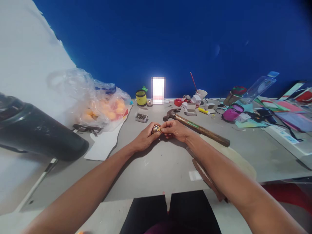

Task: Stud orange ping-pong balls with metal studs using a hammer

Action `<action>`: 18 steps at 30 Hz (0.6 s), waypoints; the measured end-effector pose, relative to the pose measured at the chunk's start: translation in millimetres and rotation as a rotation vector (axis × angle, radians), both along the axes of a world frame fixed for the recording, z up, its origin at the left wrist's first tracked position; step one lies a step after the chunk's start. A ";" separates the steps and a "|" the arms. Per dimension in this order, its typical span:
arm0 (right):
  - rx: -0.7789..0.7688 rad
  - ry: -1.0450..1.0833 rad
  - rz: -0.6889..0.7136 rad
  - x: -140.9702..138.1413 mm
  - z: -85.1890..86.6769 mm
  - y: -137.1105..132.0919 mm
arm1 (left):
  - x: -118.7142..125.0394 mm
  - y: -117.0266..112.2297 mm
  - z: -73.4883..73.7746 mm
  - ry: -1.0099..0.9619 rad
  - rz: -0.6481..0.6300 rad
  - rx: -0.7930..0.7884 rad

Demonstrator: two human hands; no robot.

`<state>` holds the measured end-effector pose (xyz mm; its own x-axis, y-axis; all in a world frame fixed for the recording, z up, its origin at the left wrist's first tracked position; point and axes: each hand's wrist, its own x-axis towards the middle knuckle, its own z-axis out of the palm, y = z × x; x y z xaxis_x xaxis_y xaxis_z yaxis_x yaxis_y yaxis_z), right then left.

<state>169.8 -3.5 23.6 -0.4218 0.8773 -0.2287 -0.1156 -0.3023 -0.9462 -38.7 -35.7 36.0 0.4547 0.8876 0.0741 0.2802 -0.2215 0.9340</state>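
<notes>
A small round ball covered in shiny gold and dark bits sits between both my hands over the grey table. My left hand curls its fingers round the ball's left side. Pinching the right side of the ball are the closed fingers of my right hand. A hammer with a wooden handle lies just behind my right hand, its head toward the ball.
A clear plastic bag of orange balls lies back left. A dark cylinder juts in from the left. A small tray of beads, a yellow cup, small boxes, coloured papers and a power strip crowd the back and right.
</notes>
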 end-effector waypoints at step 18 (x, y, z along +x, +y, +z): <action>-0.060 0.028 0.036 -0.3 -1.2 2.4 | 2.2 -3.5 1.2 0.108 0.024 0.104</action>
